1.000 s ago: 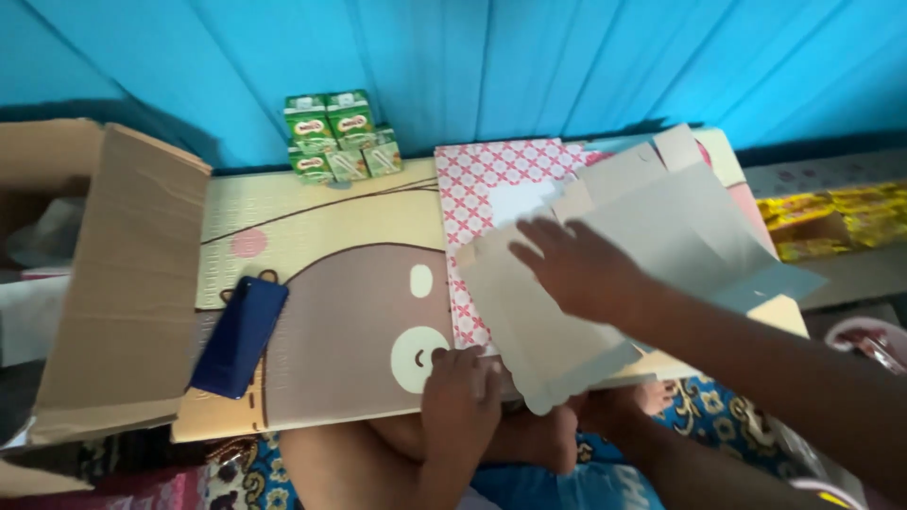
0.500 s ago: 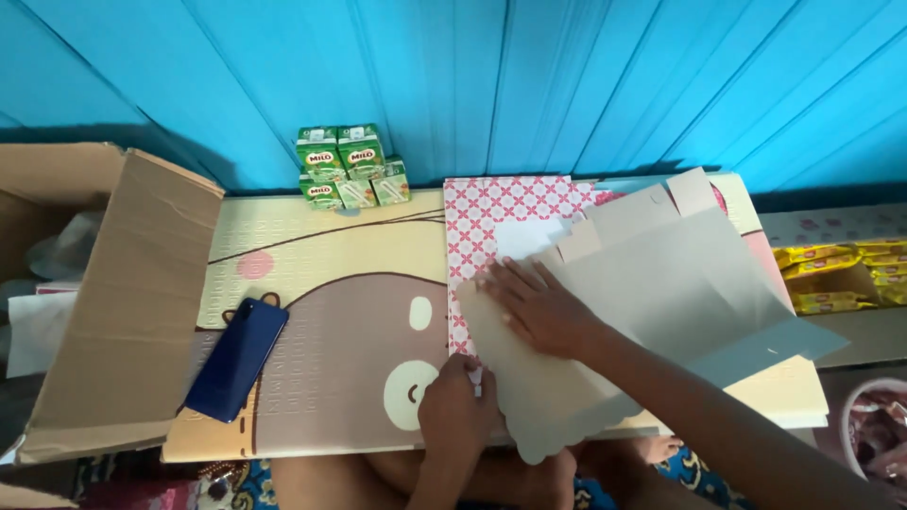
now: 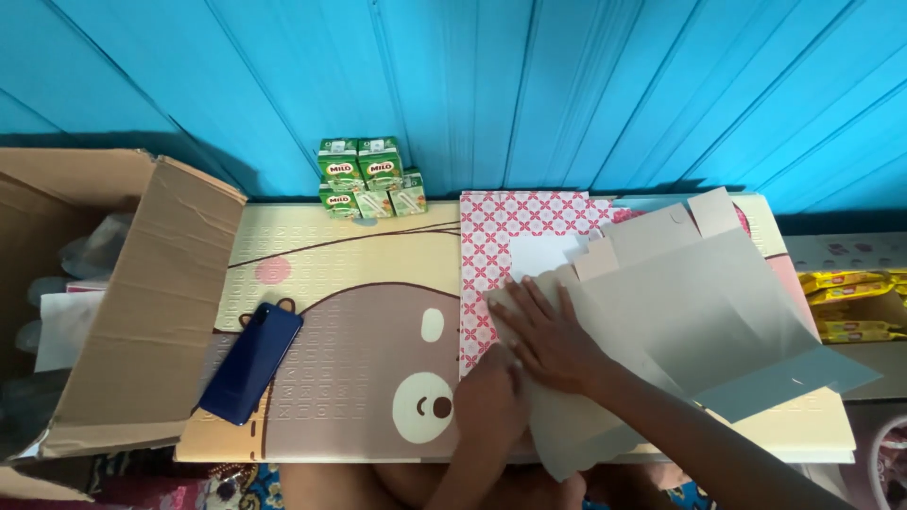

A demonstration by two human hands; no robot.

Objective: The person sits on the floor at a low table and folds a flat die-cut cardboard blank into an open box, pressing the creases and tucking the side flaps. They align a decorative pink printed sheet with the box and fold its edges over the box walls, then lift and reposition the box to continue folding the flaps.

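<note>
Presently, a flat grey cardboard blank (image 3: 680,312) is pinned near the tabletop's (image 3: 331,283) front right edge; right hand (image 3: 553,340) fingers are spread wide, steadying it, left hand (image 3: 491,401) fingers curled at its edge.

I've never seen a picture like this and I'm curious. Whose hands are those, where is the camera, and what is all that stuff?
The camera sits on a person's head and looks down, so you see that person's own two hands. The right hand lies flat on a grey flattened cardboard box, pressing it down. The left hand rests at the box's near edge. Under the box is a pink patterned sheet. Everything lies on a low table with a cartoon bear picture. A dark blue phone lies on the table too, and small green drink cartons stand by the blue wall. A big brown open box stands on the left.
</note>
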